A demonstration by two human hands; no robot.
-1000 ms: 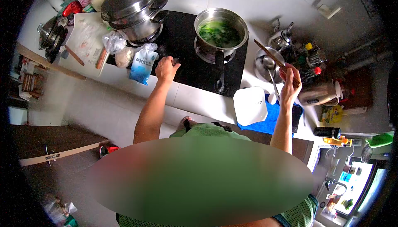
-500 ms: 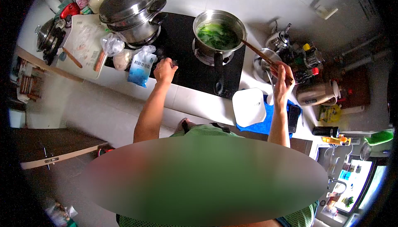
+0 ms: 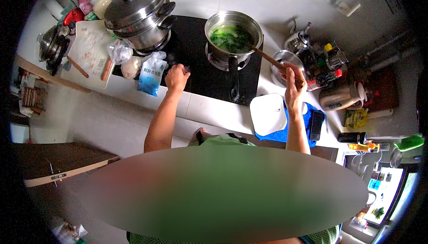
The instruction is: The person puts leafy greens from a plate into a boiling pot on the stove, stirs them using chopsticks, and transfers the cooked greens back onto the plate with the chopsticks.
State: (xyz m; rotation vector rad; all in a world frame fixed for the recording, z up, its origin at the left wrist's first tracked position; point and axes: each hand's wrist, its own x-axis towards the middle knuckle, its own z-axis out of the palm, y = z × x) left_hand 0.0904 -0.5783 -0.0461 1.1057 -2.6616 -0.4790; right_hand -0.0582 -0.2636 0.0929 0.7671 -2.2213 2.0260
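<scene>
My right hand (image 3: 294, 86) is closed around brown wooden chopsticks (image 3: 269, 58). Their tips reach over the rim of a steel saucepan (image 3: 209, 26), which holds green leaves (image 3: 231, 38) in liquid. The pan stands on the right burner, its black handle (image 3: 234, 81) pointing towards me. My left hand (image 3: 177, 79) is closed on a dark stove knob (image 3: 187, 70) at the front of the black cooktop (image 3: 189, 39); the fingers partly cover the knob. Just left of that hand a blue and white salt bag (image 3: 150, 75) stands at the counter edge.
A lidded steel pot (image 3: 140, 19) occupies the left burner. Farther left lies a white cutting board (image 3: 89, 50) with a knife (image 3: 78, 67). On the right are a steel bowl (image 3: 278, 72), a white dish (image 3: 267, 114) on a blue cloth (image 3: 278, 138), a phone (image 3: 316, 126) and a kettle (image 3: 339, 99).
My right hand has moved left and slightly down, and the chopstick tips now reach farther into the saucepan. My left hand stays at the knob. The view has shifted slightly.
</scene>
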